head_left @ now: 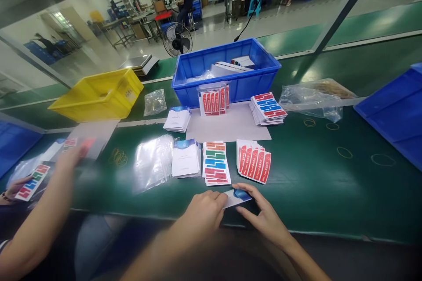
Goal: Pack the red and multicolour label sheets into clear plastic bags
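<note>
At the table's front edge, my left hand (206, 208) is closed on a white leaflet (234, 198) with a blue end. My right hand (260, 213) curves around the leaflet's blue end, fingers at its upper edge and thumb spread away below. Just beyond lie a stack of white leaflets with blue tops (186, 160), a pile of multicoloured label sheets (216, 162) and a fanned pile of red label sheets (253, 161). Clear plastic bags (153, 162) rest to the left of these stacks.
Behind the stacks stands a blue bin (227, 72), with bagged red labels (214, 99) against its front. More label sheets (267, 109) and leaflets (178, 119) flank it. A yellow bin (99, 95) sits left. A co-worker's arm (49, 202) works at far left; rubber bands (344, 153) lie right.
</note>
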Action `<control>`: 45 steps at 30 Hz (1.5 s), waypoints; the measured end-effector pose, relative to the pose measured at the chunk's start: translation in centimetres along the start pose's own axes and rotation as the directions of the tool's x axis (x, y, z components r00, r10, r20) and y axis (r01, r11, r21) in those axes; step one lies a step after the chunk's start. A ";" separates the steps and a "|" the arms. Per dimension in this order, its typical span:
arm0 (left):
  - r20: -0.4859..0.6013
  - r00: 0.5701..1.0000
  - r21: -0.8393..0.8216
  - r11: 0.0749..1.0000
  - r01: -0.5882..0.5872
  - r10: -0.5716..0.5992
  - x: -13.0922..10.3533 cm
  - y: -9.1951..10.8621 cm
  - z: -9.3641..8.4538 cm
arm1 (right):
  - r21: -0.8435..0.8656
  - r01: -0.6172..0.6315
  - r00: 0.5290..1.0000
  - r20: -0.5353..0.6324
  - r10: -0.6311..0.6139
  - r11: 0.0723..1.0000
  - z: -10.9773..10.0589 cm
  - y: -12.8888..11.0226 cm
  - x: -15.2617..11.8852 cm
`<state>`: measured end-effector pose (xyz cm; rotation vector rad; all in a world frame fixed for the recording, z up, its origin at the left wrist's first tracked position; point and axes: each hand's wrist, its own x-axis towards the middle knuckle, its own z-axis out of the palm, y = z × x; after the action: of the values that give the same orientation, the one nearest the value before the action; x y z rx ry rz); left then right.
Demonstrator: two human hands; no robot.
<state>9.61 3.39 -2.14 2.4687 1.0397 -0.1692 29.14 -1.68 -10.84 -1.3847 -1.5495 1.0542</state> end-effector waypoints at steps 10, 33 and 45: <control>-0.422 0.871 -0.299 0.946 0.129 -0.252 -3.0 -4.9 0.2 | 0.133 0.094 0.995 -0.058 -0.087 0.987 0.1 0.2 1.3; -0.515 0.216 -0.562 0.517 0.645 -0.829 -6.3 -14.8 2.6 | 0.079 -0.113 0.954 -0.270 0.130 0.990 1.5 0.6 0.9; -0.392 0.485 -0.846 0.514 0.143 -0.781 -5.8 -9.1 1.5 | -0.080 0.169 0.983 0.085 -0.162 0.982 2.8 -3.7 2.8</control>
<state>-0.76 4.50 -5.15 1.3227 1.7493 1.0297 24.99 0.65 -8.27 -1.2600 -1.7542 0.9590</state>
